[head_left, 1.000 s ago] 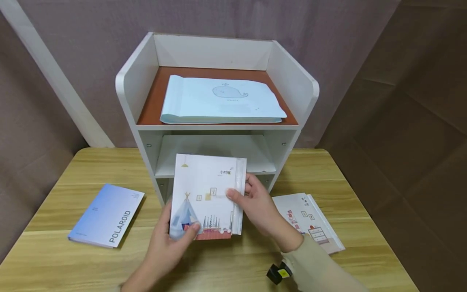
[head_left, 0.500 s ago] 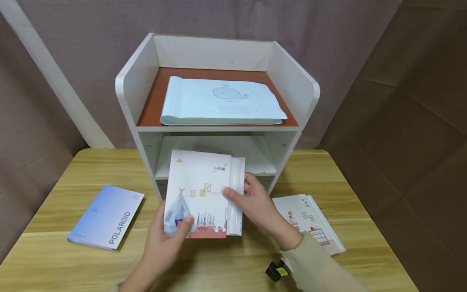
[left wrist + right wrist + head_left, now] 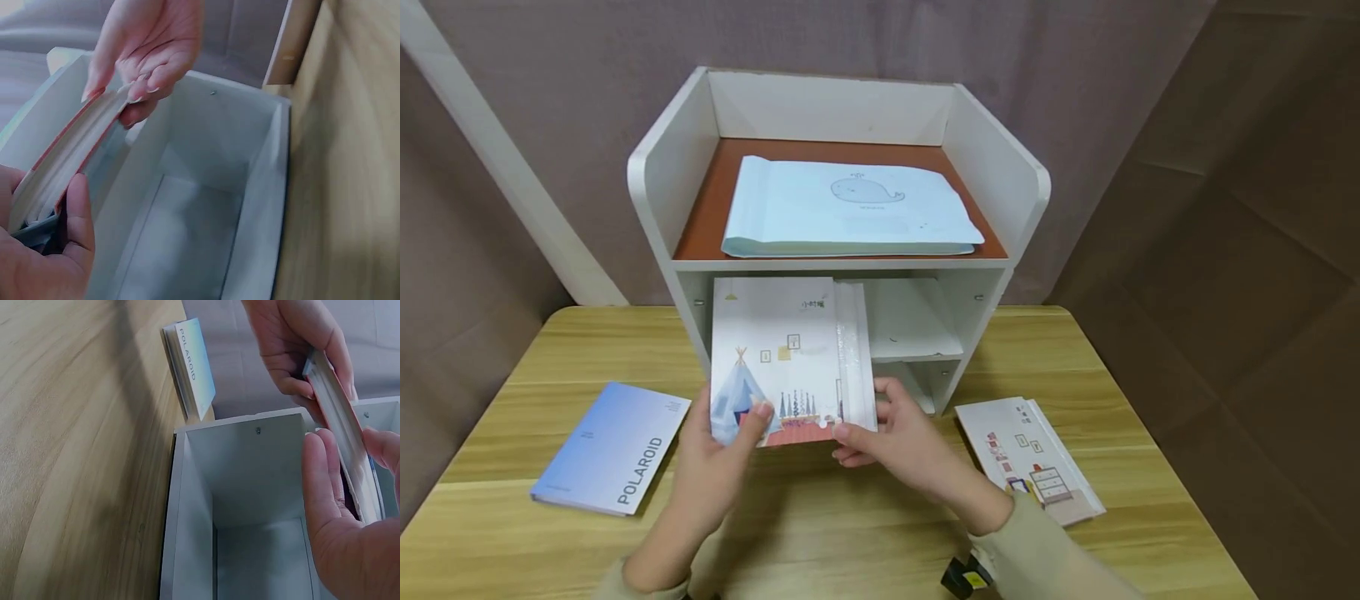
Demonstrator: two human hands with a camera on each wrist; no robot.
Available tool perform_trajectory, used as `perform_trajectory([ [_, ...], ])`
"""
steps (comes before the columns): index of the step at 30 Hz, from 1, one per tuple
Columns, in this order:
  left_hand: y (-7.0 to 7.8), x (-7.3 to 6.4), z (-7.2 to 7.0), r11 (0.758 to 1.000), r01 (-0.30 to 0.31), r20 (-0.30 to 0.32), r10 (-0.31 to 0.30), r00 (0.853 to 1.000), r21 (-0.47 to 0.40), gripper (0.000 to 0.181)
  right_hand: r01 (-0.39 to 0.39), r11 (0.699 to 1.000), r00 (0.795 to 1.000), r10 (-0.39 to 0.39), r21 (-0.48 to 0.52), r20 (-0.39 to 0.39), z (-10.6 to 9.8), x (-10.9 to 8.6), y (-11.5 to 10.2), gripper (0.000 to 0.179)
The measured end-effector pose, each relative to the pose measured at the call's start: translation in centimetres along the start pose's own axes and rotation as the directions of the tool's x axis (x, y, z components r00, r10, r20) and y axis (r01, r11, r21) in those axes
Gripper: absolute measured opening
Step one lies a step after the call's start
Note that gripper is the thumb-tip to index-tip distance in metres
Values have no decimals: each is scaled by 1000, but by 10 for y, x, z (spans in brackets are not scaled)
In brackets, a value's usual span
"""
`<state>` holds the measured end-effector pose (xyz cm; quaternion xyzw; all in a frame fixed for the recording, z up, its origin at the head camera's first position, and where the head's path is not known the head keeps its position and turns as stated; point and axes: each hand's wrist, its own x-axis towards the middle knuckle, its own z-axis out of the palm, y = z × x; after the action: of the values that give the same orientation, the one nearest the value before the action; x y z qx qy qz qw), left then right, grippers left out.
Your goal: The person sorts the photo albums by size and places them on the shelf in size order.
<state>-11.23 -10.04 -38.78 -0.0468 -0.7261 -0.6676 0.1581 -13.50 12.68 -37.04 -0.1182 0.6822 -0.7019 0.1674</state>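
A white photo album [image 3: 790, 333] with a blue teepee drawing on its cover and a pale strip down its right side is held in both hands. My left hand [image 3: 711, 467] grips its lower left corner, thumb on the cover. My right hand [image 3: 910, 446] pinches the lower right corner. The album's far part overlaps the middle opening of the white shelf unit [image 3: 917, 325], right under the top board. In the left wrist view the album [image 3: 65, 153] shows its page edges between red-edged covers, and the right wrist view shows both hands on the album [image 3: 340, 419].
A blue POLAROID album [image 3: 613, 450] lies on the wooden table [image 3: 820, 542] at left. Another illustrated album [image 3: 1033, 458] lies at right. On the shelf unit's brown top rests a pale book with a whale drawing [image 3: 857, 208]. A lower compartment [image 3: 194, 212] opens below the album.
The album has moved forward and left, from in front of the shelf unit to its middle opening. My right hand has slid from the album's right side to its lower right corner.
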Motion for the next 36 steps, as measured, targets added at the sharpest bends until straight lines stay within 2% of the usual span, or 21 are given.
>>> perform_trajectory([
  [4,5,7,-4,999,46,13,-47,999,8,33,4,1000,1000,-4,23,-2,3,1,1,64],
  [9,10,10,-10,994,107,94,-107,990,10,40,1,1000,1000,-1,20,-18,5,3,1,62],
  [12,12,9,-13,985,152,155,-139,978,-78,45,-1,1000,1000,1,28,-27,6,5,1,62],
  [16,14,7,-15,951,212,211,-164,964,-227,48,7,999,999,-5,52,-38,6,7,-1,60],
  [19,15,5,-17,932,217,232,-151,961,-290,51,14,998,999,-11,65,-48,7,7,-3,58],
  [22,15,4,-17,925,207,247,-130,960,-320,52,21,996,998,-16,84,-53,8,8,-5,58],
  [28,16,4,-16,921,214,246,-136,960,-324,53,22,994,999,-17,103,-44,6,7,-5,53],
  [36,14,9,-15,923,221,241,-148,959,-314,50,27,998,999,-25,65,-42,5,14,-7,47],
])
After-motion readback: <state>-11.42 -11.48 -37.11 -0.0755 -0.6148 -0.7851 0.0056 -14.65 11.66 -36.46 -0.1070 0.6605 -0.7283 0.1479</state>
